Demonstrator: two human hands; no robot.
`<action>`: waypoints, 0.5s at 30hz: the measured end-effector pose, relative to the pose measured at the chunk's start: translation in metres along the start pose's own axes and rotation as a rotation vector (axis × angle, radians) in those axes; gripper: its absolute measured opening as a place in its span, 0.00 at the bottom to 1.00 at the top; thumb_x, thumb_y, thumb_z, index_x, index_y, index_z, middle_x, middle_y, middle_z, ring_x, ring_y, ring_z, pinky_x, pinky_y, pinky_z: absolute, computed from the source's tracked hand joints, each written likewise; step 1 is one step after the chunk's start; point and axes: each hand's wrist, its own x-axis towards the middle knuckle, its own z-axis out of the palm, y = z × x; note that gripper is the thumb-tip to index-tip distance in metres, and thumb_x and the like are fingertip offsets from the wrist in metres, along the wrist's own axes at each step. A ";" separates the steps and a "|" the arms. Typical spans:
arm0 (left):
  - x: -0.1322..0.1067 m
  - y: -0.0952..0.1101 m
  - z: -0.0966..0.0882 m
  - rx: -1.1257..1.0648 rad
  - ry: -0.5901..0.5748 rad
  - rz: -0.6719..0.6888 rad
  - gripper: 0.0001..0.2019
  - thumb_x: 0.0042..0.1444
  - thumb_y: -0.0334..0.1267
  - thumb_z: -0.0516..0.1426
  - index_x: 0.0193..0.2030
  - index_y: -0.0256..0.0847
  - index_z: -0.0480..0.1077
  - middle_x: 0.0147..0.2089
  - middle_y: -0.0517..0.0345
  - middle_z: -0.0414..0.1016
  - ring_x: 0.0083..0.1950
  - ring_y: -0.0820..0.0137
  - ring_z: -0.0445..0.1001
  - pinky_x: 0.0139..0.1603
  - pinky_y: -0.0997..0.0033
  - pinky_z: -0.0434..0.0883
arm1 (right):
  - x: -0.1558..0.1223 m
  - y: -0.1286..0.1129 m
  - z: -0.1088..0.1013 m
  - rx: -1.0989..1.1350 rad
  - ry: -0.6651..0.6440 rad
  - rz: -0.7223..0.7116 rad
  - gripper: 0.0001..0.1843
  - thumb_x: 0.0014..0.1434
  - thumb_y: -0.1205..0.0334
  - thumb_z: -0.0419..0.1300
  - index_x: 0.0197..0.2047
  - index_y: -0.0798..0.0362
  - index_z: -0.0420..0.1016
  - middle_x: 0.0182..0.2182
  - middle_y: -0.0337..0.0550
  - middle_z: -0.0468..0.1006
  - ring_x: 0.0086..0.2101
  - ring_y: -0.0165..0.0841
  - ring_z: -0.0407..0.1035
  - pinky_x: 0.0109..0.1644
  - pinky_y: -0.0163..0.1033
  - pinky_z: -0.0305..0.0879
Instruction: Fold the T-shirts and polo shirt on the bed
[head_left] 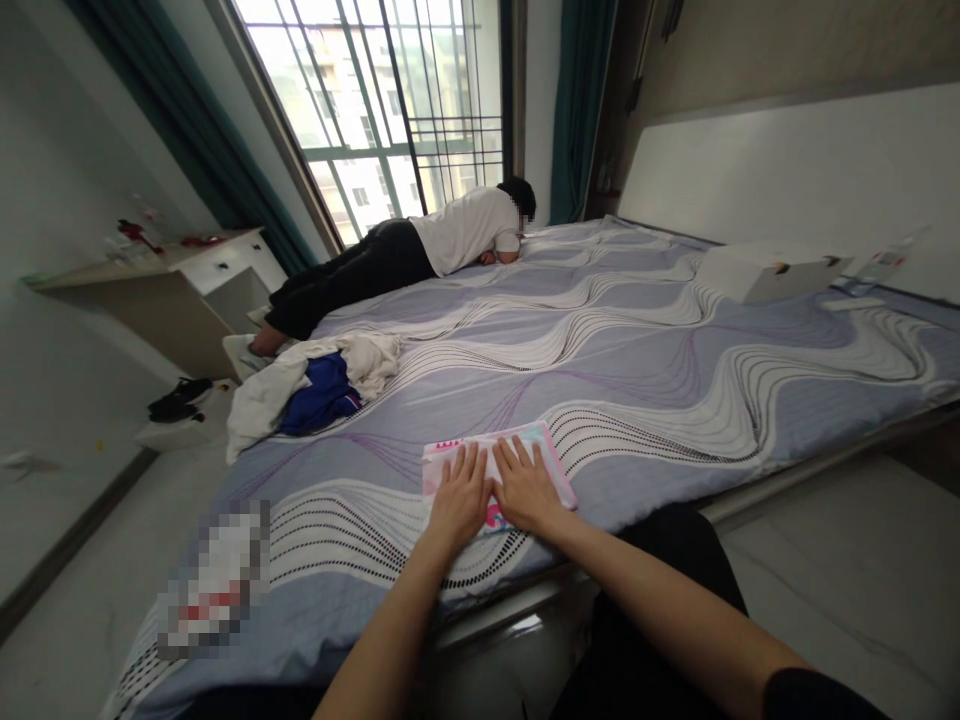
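A flat pink, white and light-blue rectangular packet or folded cloth [553, 462] lies on the patterned bed sheet [480, 395], close to the bed's near edge. Which of the two it is, I cannot tell. My left hand [463, 492] rests palm down on its left half, fingers stretched out. Flat on its right half lies my right hand [525, 484], with the thumbs of both hands almost meeting in the middle. The hands cover much of its printed surface.
A person [465, 230] in a white top lies along the bed's far side. White and blue clothes [322, 385] are heaped at the left edge. A blurred-out item [217, 580] lies near left. Toward the headboard stand a white box [765, 272] and a clear bottle [889, 262].
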 end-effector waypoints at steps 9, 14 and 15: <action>0.017 -0.028 -0.010 0.170 -0.021 -0.354 0.28 0.70 0.45 0.38 0.72 0.41 0.55 0.75 0.46 0.50 0.75 0.49 0.48 0.69 0.30 0.51 | 0.035 0.023 -0.023 -0.131 -0.020 0.192 0.33 0.71 0.53 0.42 0.73 0.62 0.52 0.72 0.54 0.50 0.70 0.53 0.38 0.70 0.67 0.29; -0.018 -0.019 -0.008 0.190 0.068 -0.014 0.28 0.70 0.42 0.41 0.74 0.38 0.51 0.76 0.48 0.48 0.77 0.52 0.41 0.71 0.39 0.52 | 0.001 -0.010 -0.017 -0.111 0.003 -0.163 0.34 0.71 0.49 0.42 0.74 0.58 0.50 0.73 0.48 0.45 0.71 0.48 0.33 0.72 0.62 0.29; -0.028 -0.019 -0.006 0.191 0.047 0.062 0.28 0.69 0.42 0.42 0.74 0.39 0.50 0.76 0.49 0.48 0.77 0.54 0.42 0.72 0.43 0.53 | -0.008 -0.013 -0.013 -0.102 -0.024 -0.213 0.34 0.71 0.49 0.43 0.74 0.57 0.50 0.73 0.48 0.46 0.71 0.48 0.34 0.72 0.62 0.29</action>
